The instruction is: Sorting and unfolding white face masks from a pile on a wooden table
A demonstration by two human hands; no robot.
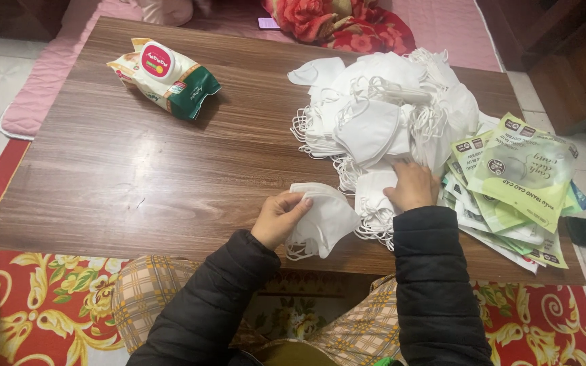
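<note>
Low wood-grain table (pixel 137 169) over tiled floor, red patterned rug (pixel 28 305) at its near side. Folded white mask (pixel 323 220) lies at the near edge, long axis diagonal, fold edge toward far-left. Left hand (pixel 278 217) pinches it, fingers closed on its upper edge. Right hand (pixel 413 184), loosely open, rests palm-down on the mask pile (pixel 381 108). Green packets (pixel 517 183) beside.

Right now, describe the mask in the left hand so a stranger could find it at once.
Start at the brown wooden table and go to its near edge, just left of the big heap of white masks. There the left hand grips one folded white mask. Unlike its neighbours, it sits apart from the heap, held alone.
</note>
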